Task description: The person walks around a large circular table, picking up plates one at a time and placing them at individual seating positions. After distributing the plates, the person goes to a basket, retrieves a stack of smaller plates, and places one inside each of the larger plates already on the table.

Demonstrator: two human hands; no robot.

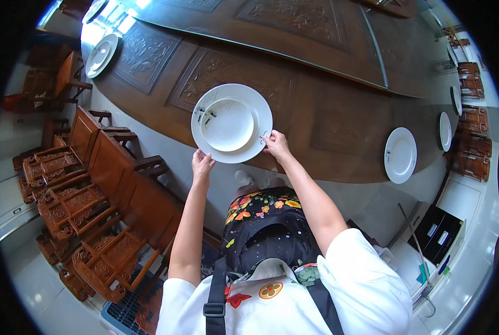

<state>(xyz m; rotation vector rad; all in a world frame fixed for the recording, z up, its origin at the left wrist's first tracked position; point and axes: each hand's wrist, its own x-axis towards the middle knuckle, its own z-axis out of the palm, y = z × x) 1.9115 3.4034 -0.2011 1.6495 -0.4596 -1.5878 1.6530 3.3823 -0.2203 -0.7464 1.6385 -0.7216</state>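
Note:
Both hands grip the rim of a large white plate [199,136] over the near edge of a carved dark wooden table [316,109]. A smaller white dish [228,125] rests on that plate, and both bear dark printed marks. My left hand [202,166] pinches the rim at its lower left. On the lower right of the rim is my right hand [277,145], with its thumb over the edge. Whether the large plate touches the tabletop cannot be told.
Other white plates stand along the table's rim, one [401,155] at right and one with a smaller dish [101,56] at far left. A glass turntable [299,54] covers the middle. Carved wooden chairs [107,264] crowd the left, near a blue crate [126,310].

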